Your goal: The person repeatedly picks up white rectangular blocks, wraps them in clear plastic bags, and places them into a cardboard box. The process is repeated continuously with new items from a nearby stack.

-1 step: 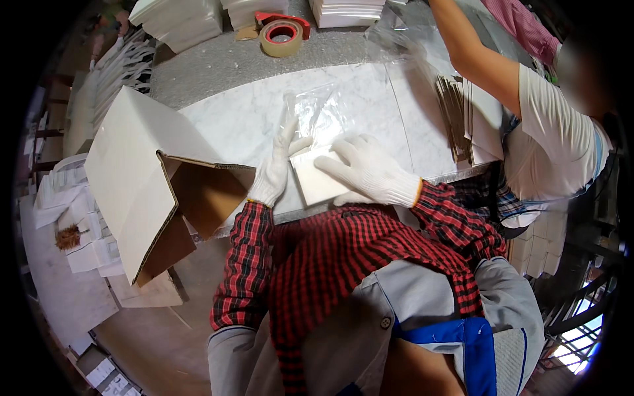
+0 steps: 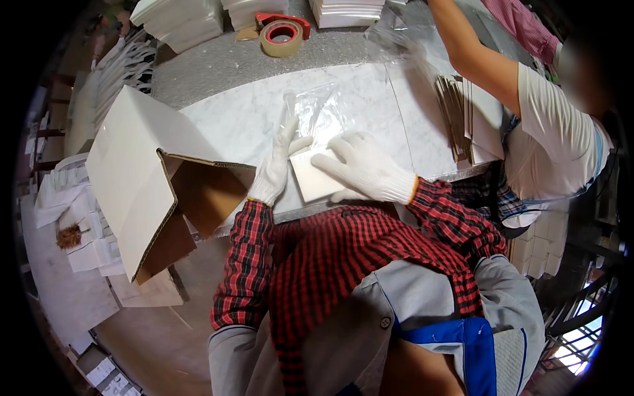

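White knitted gloves cover both my hands. With its thumb and fingers, my left hand point(image 2: 272, 170) holds the near left edge of a clear plastic bag point(image 2: 321, 111), fingers pointing away from me and thumb towards the right. My right hand point(image 2: 372, 166) grips a flat white box point(image 2: 310, 177), its fingers over the top and its thumb low at the near side. The box's far edge meets the near end of the bag; glare hides whether it is inside. Both lie over the white marble-patterned tabletop point(image 2: 231, 99).
An open cardboard carton point(image 2: 135, 171) stands on the left. A tape dispenser point(image 2: 282, 36) and stacks of white packs point(image 2: 181, 23) line the far side. To the right are upright cardboard sheets point(image 2: 479, 125) and a co-worker's arm point(image 2: 479, 56).
My right hand has shifted very slightly to the left over the white box. Everything else looks the same.
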Demonstrator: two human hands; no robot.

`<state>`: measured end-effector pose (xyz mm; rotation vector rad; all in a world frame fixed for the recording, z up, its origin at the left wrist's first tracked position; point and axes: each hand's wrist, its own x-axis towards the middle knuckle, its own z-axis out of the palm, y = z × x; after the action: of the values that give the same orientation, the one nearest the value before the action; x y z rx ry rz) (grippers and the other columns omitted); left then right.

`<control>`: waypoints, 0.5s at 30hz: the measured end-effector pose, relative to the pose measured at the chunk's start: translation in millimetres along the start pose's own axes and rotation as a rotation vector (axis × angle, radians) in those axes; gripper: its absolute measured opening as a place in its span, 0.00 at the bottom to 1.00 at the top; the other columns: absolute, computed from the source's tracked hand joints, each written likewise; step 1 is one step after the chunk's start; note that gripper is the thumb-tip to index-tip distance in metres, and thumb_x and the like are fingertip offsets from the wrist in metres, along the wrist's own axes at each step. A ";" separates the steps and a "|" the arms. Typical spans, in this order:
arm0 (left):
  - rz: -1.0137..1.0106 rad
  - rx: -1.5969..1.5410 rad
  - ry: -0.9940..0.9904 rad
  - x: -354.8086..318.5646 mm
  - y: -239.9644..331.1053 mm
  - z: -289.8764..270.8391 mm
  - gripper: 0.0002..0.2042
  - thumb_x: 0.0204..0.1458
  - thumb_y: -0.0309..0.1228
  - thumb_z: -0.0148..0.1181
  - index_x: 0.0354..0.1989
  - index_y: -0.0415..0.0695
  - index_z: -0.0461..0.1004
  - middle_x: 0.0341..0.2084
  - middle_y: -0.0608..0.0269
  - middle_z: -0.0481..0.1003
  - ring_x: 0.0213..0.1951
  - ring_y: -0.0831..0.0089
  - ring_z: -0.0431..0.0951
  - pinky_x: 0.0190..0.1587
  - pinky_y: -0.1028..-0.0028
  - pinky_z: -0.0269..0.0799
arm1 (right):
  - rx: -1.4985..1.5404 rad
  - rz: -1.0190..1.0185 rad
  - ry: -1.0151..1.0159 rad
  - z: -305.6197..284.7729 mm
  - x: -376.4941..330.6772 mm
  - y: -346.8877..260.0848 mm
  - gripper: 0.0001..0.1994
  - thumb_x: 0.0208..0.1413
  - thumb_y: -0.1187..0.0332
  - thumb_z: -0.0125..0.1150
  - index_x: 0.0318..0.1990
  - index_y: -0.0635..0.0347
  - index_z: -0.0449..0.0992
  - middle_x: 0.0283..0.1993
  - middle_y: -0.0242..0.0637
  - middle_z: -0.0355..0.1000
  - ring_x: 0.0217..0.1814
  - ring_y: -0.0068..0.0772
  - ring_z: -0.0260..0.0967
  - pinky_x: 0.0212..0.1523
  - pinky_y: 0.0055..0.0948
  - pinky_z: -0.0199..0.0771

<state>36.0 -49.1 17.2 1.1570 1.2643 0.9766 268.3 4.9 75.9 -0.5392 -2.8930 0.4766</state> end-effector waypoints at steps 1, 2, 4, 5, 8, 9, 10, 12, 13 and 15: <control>0.009 0.028 0.003 0.4 0.6 0.3 0.46 0.66 0.68 0.14 0.80 0.43 0.47 0.63 0.38 0.73 0.72 0.59 0.64 0.76 0.63 0.49 | -0.024 0.001 -0.003 3.9 2.2 1.4 0.41 0.40 0.44 0.74 0.62 0.53 0.70 0.46 0.44 0.70 0.51 0.49 0.70 0.51 0.47 0.68; -0.003 0.012 -0.001 -0.8 -0.9 0.4 0.45 0.67 0.67 0.15 0.80 0.42 0.47 0.63 0.39 0.73 0.73 0.59 0.64 0.76 0.63 0.49 | -0.037 -0.008 0.028 7.9 2.7 2.2 0.42 0.39 0.44 0.75 0.63 0.51 0.70 0.48 0.43 0.70 0.52 0.49 0.70 0.53 0.48 0.68; -0.025 -0.020 -0.009 -3.3 -2.8 -0.7 0.44 0.69 0.66 0.16 0.79 0.42 0.48 0.63 0.40 0.73 0.73 0.59 0.63 0.76 0.63 0.48 | -0.055 0.001 0.012 12.9 3.3 2.3 0.44 0.37 0.44 0.77 0.64 0.50 0.69 0.50 0.43 0.70 0.55 0.48 0.69 0.55 0.48 0.68; -0.035 -0.047 -0.031 -3.4 -2.9 -3.0 0.42 0.69 0.63 0.24 0.79 0.42 0.48 0.64 0.40 0.72 0.73 0.59 0.63 0.76 0.63 0.48 | -0.067 0.007 0.003 13.1 4.4 2.9 0.45 0.36 0.44 0.78 0.64 0.49 0.69 0.51 0.44 0.70 0.56 0.48 0.69 0.56 0.47 0.68; 0.026 0.011 -0.040 -13.8 8.0 -6.3 0.44 0.60 0.51 0.56 0.79 0.40 0.49 0.66 0.41 0.70 0.69 0.57 0.67 0.74 0.63 0.54 | -0.088 -0.036 0.054 2.8 5.0 3.8 0.47 0.33 0.46 0.80 0.66 0.48 0.68 0.54 0.45 0.70 0.60 0.48 0.68 0.59 0.47 0.67; 0.108 0.121 -0.015 -25.9 25.6 -0.5 0.50 0.50 0.43 0.71 0.78 0.39 0.50 0.66 0.39 0.69 0.66 0.55 0.71 0.71 0.63 0.60 | -0.121 -0.025 0.040 -4.0 4.0 5.3 0.48 0.33 0.47 0.81 0.66 0.48 0.68 0.55 0.45 0.70 0.61 0.48 0.68 0.60 0.47 0.67; 0.177 0.448 -0.060 -32.1 55.7 4.2 0.51 0.43 0.39 0.75 0.76 0.39 0.52 0.66 0.40 0.69 0.66 0.52 0.71 0.70 0.62 0.61 | -0.157 0.000 0.029 -12.3 0.9 7.4 0.48 0.33 0.49 0.81 0.67 0.48 0.68 0.56 0.45 0.69 0.62 0.48 0.67 0.61 0.48 0.67; 0.392 0.957 -0.076 -36.3 83.2 21.1 0.48 0.35 0.33 0.77 0.69 0.38 0.59 0.55 0.41 0.74 0.58 0.45 0.75 0.61 0.58 0.72 | -0.162 0.037 -0.021 -13.3 -4.2 14.7 0.46 0.35 0.54 0.80 0.67 0.51 0.68 0.54 0.46 0.71 0.60 0.49 0.69 0.59 0.48 0.69; 0.324 0.982 -0.095 -32.5 76.3 22.3 0.46 0.35 0.31 0.77 0.68 0.38 0.60 0.53 0.41 0.74 0.56 0.45 0.76 0.59 0.57 0.73 | -0.128 0.046 -0.054 -10.6 -4.6 19.2 0.44 0.38 0.57 0.78 0.68 0.53 0.67 0.51 0.47 0.72 0.57 0.50 0.71 0.56 0.48 0.72; 0.173 1.034 -0.114 -23.1 66.9 23.0 0.44 0.35 0.29 0.76 0.65 0.39 0.62 0.48 0.42 0.76 0.52 0.45 0.77 0.54 0.57 0.76 | 0.019 0.079 -0.124 -9.9 0.6 21.2 0.42 0.41 0.60 0.76 0.68 0.55 0.67 0.47 0.48 0.73 0.53 0.51 0.73 0.53 0.47 0.74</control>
<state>61.3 -62.0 86.0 2.0949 1.6366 0.3082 276.7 26.7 78.1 -0.6450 -2.9902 0.5680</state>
